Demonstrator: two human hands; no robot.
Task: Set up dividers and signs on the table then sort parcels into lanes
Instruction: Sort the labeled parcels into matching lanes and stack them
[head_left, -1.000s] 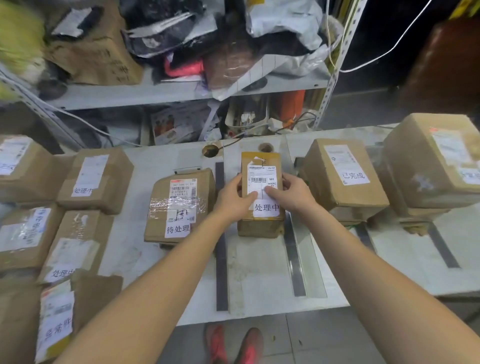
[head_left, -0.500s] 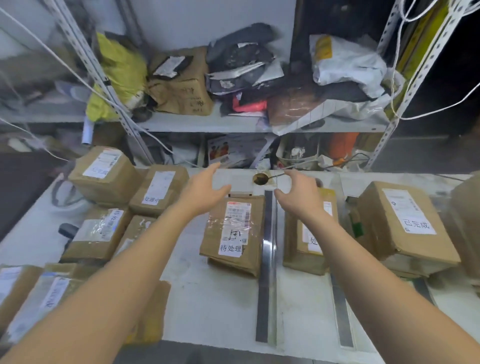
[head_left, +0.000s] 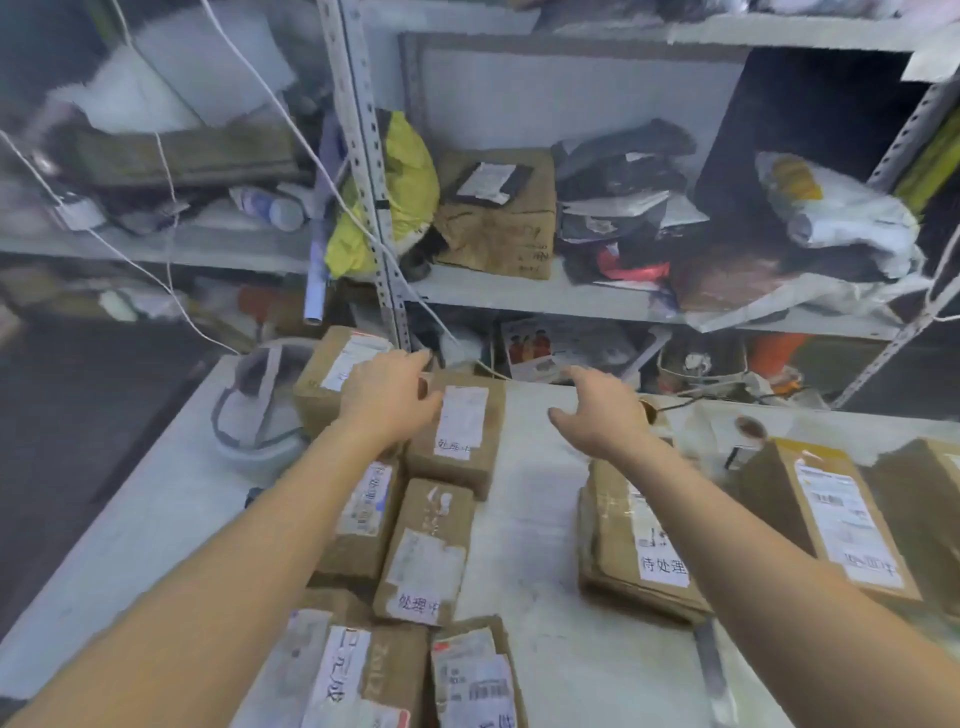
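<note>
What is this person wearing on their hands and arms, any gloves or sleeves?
Nothing that shows. The left hand and right hand are bare, with no gloves, and no ring or watch can be made out, though the picture is blurry. The left forearm and right forearm are bare too, with no sleeve in view.

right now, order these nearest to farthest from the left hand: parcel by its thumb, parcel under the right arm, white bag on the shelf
1. Parcel by the thumb, just right of the left hand.
2. Parcel under the right arm, farther right, toward the person.
3. White bag, far right, up on the shelf.
</note>
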